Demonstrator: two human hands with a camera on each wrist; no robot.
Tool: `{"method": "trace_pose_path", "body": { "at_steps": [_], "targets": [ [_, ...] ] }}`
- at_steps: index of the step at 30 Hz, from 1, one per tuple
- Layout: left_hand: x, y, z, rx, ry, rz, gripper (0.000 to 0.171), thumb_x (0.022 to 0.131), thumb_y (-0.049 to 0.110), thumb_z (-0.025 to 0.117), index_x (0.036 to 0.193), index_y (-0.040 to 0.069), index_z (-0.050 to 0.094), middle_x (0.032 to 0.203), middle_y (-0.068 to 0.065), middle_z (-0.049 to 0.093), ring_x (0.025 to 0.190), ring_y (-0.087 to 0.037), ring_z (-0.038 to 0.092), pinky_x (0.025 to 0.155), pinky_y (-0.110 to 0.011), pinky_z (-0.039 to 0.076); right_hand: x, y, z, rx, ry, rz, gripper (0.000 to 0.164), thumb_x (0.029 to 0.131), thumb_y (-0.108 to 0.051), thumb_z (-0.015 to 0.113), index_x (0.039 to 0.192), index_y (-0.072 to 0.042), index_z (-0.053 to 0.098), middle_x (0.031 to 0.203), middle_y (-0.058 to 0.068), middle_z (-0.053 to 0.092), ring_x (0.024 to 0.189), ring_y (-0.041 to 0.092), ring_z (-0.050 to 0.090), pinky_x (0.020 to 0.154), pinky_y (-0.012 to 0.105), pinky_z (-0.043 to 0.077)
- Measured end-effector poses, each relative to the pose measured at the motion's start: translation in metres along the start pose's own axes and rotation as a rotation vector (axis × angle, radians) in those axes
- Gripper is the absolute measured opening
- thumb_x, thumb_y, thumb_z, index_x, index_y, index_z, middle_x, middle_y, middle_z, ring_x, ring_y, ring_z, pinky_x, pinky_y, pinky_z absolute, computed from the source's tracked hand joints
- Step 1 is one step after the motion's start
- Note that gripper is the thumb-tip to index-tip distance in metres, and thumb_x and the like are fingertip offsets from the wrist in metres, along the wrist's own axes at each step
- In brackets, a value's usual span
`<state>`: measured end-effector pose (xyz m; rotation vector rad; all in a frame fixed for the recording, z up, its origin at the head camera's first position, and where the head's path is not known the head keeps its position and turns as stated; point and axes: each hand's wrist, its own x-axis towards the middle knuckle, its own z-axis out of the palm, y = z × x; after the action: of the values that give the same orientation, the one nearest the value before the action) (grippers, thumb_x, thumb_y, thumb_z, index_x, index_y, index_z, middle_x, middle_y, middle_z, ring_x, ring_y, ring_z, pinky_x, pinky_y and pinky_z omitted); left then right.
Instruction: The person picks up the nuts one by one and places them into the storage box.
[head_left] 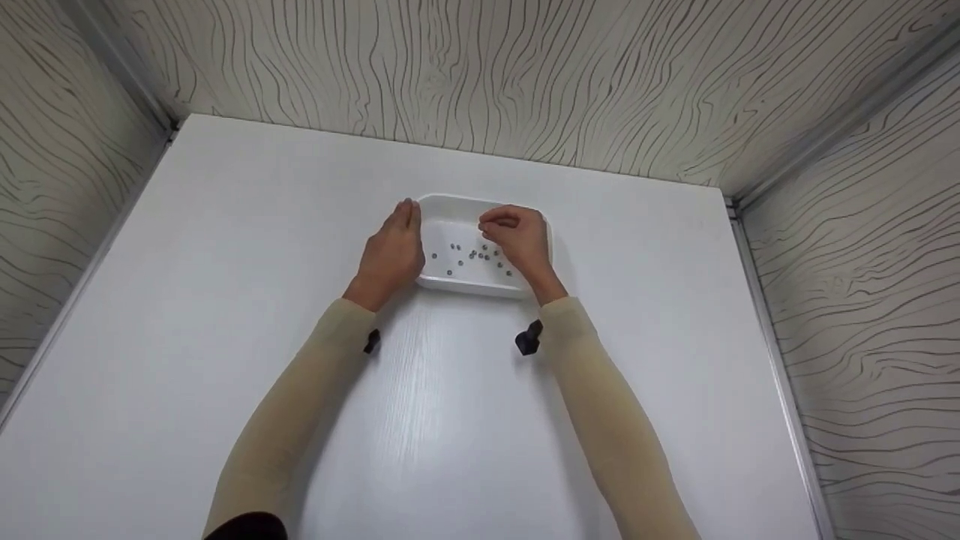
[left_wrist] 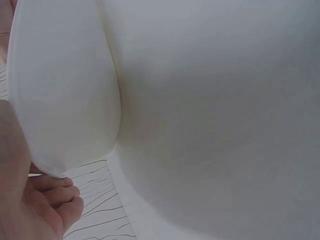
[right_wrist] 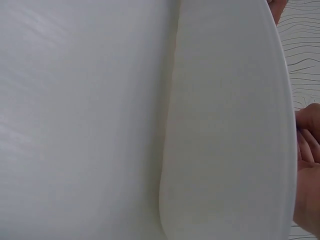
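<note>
A shallow white plastic tray (head_left: 471,286) with rounded corners sits toward the back of the white table. Scattered over its floor are several small grey pieces, like metal nuts or beads (head_left: 460,263), mostly in the middle and right. My left hand (head_left: 391,255) holds the tray's left side; in the left wrist view its fingertips (left_wrist: 70,192) bend in just under the rim. Over the right half of the tray is my right hand (head_left: 521,236), fingers curled, thumb and forefinger tips brought together above the pieces. I cannot tell whether a piece is between them.
The white table (head_left: 442,420) reaches from the sleeves to a back panel (head_left: 450,75) with a wood-grain line pattern. Similar panels with metal edge strips stand left and right. A small black device (head_left: 529,339) shows at the right cuff, another (head_left: 372,341) at the left.
</note>
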<state>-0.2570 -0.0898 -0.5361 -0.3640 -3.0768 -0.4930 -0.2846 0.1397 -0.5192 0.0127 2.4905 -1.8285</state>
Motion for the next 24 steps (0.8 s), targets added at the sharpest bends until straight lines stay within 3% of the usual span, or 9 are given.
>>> {"method": "trace_pose_path", "body": {
  "at_steps": [6, 11, 16, 20, 24],
  "targets": [
    [0.001, 0.0, 0.0, -0.015, 0.008, 0.02, 0.056, 0.111, 0.013, 0.036, 0.162, -0.009, 0.026, 0.168, -0.028, 0.033, 0.158, -0.04, 0.035, 0.123, -0.051, 0.045, -0.004, 0.002, -0.007, 0.021, 0.01, 0.018, 0.011, 0.096, -0.005, 0.073, 0.106, -0.002, 0.078, 0.108, 0.019, 0.078, 0.094, 0.019, 0.079, 0.083, 0.031, 0.068],
    [0.001, 0.001, 0.0, -0.007, 0.044, 0.021, 0.054, 0.111, 0.013, 0.04, 0.159, -0.01, 0.032, 0.161, -0.03, 0.043, 0.152, -0.042, 0.044, 0.121, -0.05, 0.047, -0.006, 0.002, -0.015, -0.075, 0.054, -0.015, 0.013, 0.096, -0.013, 0.077, 0.106, -0.006, 0.08, 0.108, 0.012, 0.079, 0.101, 0.024, 0.077, 0.087, 0.028, 0.065],
    [0.001, 0.003, 0.0, 0.047, 0.095, 0.007, 0.053, 0.109, 0.013, 0.046, 0.155, -0.012, 0.039, 0.15, -0.03, 0.055, 0.144, -0.044, 0.054, 0.114, -0.051, 0.055, -0.008, 0.003, -0.025, -0.148, 0.102, -0.027, 0.015, 0.095, -0.022, 0.079, 0.106, -0.012, 0.081, 0.11, 0.006, 0.08, 0.104, 0.018, 0.074, 0.096, 0.03, 0.061],
    [-0.003, 0.007, 0.0, 0.181, 0.222, -0.009, 0.047, 0.105, 0.013, 0.054, 0.144, -0.014, 0.053, 0.124, -0.03, 0.071, 0.118, -0.042, 0.072, 0.088, -0.048, 0.067, -0.014, 0.004, -0.033, -0.097, 0.098, -0.025, 0.015, 0.096, -0.021, 0.078, 0.108, -0.012, 0.081, 0.107, 0.007, 0.079, 0.091, 0.014, 0.075, 0.088, 0.026, 0.064],
    [-0.007, 0.008, -0.007, 0.272, 0.365, -0.016, 0.033, 0.101, 0.01, 0.057, 0.122, -0.013, 0.068, 0.097, -0.025, 0.076, 0.08, -0.034, 0.077, 0.058, -0.043, 0.066, -0.02, 0.004, -0.042, -0.091, 0.114, -0.037, 0.017, 0.097, -0.021, 0.077, 0.11, -0.011, 0.08, 0.103, 0.007, 0.078, 0.082, 0.016, 0.073, 0.073, 0.018, 0.062]
  ]
}}
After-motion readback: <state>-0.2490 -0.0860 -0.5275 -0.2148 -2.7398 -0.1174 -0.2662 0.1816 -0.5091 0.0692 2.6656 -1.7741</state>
